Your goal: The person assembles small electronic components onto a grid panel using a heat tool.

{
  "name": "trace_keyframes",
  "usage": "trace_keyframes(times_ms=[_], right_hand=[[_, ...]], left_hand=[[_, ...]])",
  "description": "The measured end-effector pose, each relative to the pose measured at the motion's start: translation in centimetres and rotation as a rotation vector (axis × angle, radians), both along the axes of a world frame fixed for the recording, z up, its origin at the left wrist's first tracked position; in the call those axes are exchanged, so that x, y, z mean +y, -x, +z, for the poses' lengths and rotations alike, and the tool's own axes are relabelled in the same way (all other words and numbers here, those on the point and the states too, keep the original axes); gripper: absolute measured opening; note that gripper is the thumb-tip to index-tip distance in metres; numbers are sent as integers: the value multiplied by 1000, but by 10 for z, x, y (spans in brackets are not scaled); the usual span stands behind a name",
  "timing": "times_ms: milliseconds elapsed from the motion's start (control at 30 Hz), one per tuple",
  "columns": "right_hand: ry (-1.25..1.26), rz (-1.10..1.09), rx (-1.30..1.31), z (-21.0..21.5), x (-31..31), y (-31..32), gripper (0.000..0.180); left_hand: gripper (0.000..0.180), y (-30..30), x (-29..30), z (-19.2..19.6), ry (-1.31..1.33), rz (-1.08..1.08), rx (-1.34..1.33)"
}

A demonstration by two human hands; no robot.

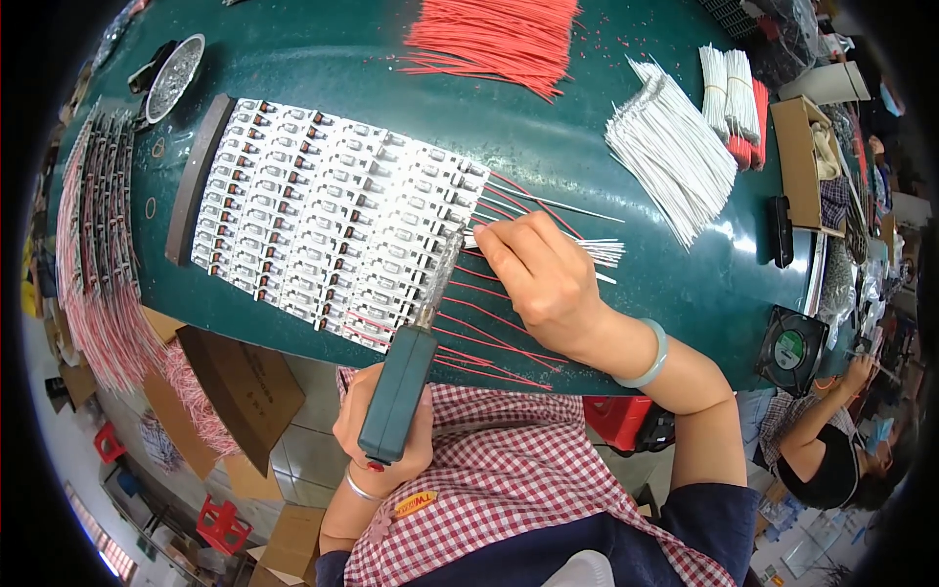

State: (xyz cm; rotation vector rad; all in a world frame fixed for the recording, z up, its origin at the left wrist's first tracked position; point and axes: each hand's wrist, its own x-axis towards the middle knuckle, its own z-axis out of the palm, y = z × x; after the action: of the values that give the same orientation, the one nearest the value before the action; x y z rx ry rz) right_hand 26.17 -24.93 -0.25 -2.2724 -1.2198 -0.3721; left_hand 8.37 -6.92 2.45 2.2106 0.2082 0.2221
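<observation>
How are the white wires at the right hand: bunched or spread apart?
Bunched: the white wires lie close side by side where their ends emerge beyond the right hand.

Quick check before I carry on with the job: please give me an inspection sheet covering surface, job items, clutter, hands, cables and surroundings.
Surface: green table, shiny in places.
Job's things: panel of small white boards; dark bar along its left side; red wires piled at the far side; white wires to their right; wired strips at the left.
Clutter: black fan and open cardboard box at the right.
Hands: left hand grips a green hand tool; right hand pinches a white bundle at the panel's right side.
Cables: loose wires extend from that side; power cord, nothing seen.
Surroundings: co-worker at the right; red stool lower left.
</observation>
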Motion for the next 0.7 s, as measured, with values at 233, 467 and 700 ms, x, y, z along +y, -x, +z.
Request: trace_keyframes(times_ms=[233, 467, 700], right_hand=[[38, -18, -33, -1, 2, 2, 36], [43, -21, -31, 0, 2, 1, 37], [-4, -2, -41, -2, 1, 1, 39]], left_hand=[[23, -1, -1, -2, -30, -13, -31], [22, 21, 1, -18, -26, 50, -77], [22, 25, 1, -21, 21, 76, -85]])
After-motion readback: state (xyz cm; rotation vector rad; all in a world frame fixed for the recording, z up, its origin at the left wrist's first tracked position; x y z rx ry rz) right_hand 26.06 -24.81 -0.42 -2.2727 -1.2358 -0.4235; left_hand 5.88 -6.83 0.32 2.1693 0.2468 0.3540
